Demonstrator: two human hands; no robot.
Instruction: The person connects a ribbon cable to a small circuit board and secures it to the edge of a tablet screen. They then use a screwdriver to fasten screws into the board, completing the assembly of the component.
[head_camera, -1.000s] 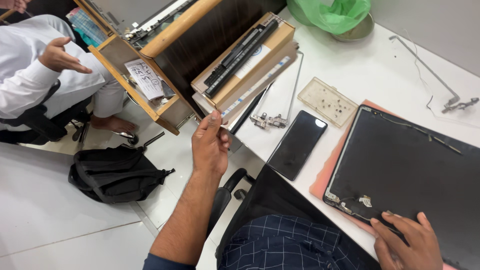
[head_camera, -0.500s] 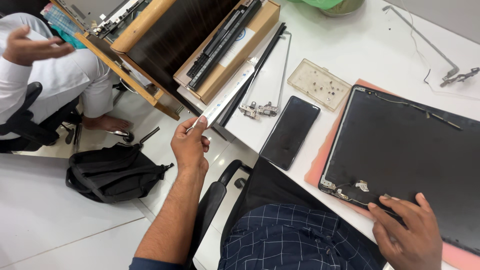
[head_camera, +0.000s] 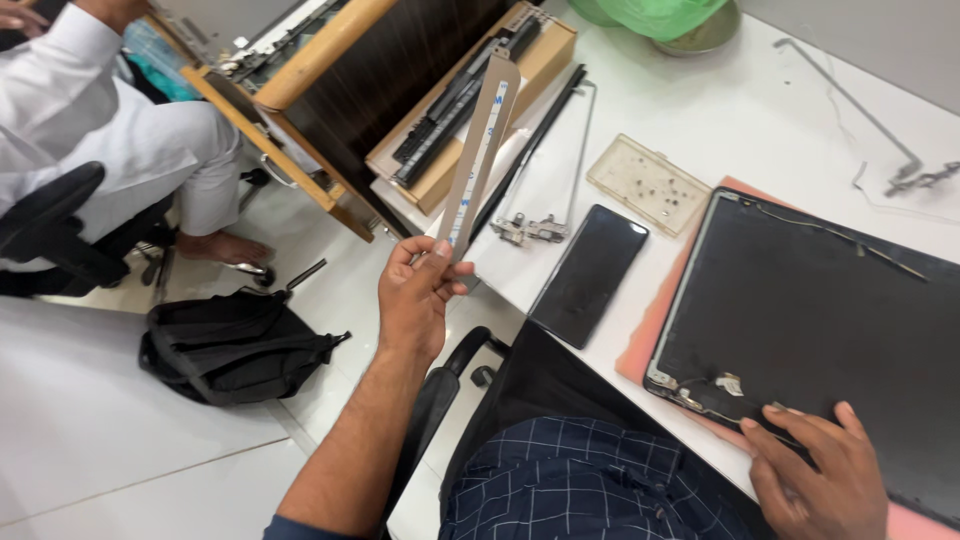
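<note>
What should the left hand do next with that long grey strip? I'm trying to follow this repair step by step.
Probably carry the long grey strip over to the dark laptop lid. The left hand pinches the strip's lower end, holding it in the air beyond the white table's edge, while the right hand rests on the lid's near corner, seemingly steadying it. That is only a guess.

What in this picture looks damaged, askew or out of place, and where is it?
The dark laptop lid panel looks broken at its near-left corner, beside the right hand: pale, chipped bits show there. Its edge overhangs the pink mat. Loose metal hinge bars lie on the white table. The left hand holds a long grey strip upright.
</note>
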